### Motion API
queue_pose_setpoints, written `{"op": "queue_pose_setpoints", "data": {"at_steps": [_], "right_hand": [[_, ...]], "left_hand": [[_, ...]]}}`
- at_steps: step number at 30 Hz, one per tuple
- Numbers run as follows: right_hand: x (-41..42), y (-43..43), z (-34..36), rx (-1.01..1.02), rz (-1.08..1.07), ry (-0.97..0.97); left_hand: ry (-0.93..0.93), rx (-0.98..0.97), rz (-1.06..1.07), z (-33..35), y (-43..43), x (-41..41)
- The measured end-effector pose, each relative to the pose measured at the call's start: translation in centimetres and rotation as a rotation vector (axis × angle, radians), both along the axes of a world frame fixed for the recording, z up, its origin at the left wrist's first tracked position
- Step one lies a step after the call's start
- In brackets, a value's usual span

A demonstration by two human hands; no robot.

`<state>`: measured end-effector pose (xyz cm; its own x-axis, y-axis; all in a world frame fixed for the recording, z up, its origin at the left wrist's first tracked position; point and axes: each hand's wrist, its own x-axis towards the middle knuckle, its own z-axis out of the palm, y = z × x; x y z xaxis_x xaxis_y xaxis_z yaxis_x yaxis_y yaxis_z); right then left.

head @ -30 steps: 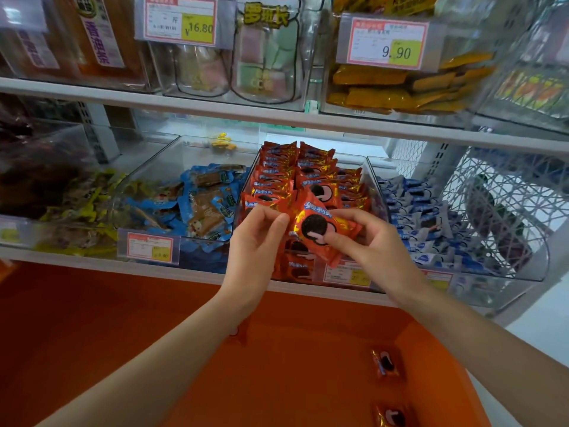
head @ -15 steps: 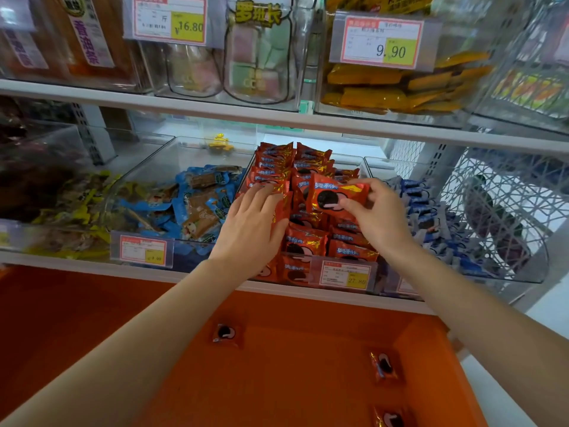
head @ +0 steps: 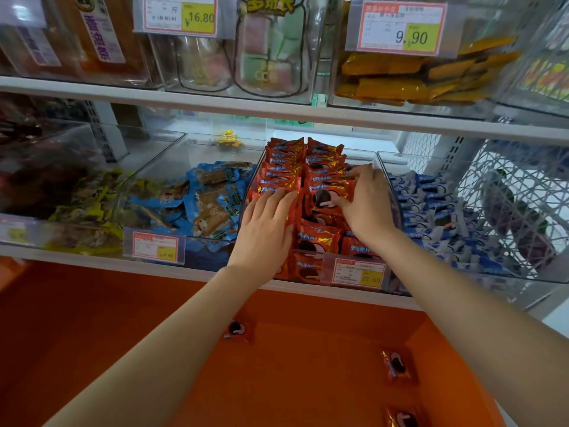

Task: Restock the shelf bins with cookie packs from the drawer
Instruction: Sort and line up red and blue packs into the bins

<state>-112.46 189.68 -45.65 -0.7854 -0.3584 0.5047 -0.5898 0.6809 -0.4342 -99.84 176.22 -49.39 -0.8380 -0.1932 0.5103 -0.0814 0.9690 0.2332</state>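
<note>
**Both hands in the red cookie bin, three packs left in the drawer**

The clear shelf bin (head: 386, 180) in the middle of the lower shelf was packed with red cookie packs (head: 286, 161), standing in two rows at the back and lying in layers toward the front. The right hand (head: 368, 204) gripped one red cookie pack (head: 326, 197) at the top of the right row, thumb on its face and fingers curled over its upper edge, its cookie picture facing the camera. The left hand (head: 264, 229) lay flat and spread, fingers together, pressing on the packs of the left row without clasping any.

A price tag (head: 360, 274) hung on that bin's front wall. The bin to its left (head: 147, 167) held blue snack packs (head: 212, 201) heaped loosely, with one yellow item (head: 229, 140) alone at the back. The bin to the right (head: 523, 272) was filled with blue-and-white cookie packs (head: 431, 208). At the far left lay yellow-green wrapped snacks (head: 89, 192).

Below the shelf, the orange drawer (head: 92, 334) stood open and held three red packs: one near the middle (head: 238, 329), one to the right (head: 397, 365), and one at the bottom edge (head: 405, 419).

On the upper shelf, clear containers held yellow packets (head: 415, 78) and pastel sweets (head: 268, 57).
</note>
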Motion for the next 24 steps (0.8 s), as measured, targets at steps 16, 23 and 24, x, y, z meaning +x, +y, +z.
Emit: {"op": "queue_pose_setpoints", "data": {"at_steps": [16,23,24], "right_hand": [[7.0,3.8,-4.1,0.253,0.345,0.271],[9.8,8.2,-11.6,0.390,0.570,0.403],[9.9,8.8,-13.2,0.437,0.564,0.356]], "left_hand": [[0.051,-0.166,0.002,0.0,1.0,1.9],[-0.045,-0.370,-0.252,-6.9,2.3,7.2],[-0.124,-0.363,-0.271,-8.1,2.3,7.7]]}}
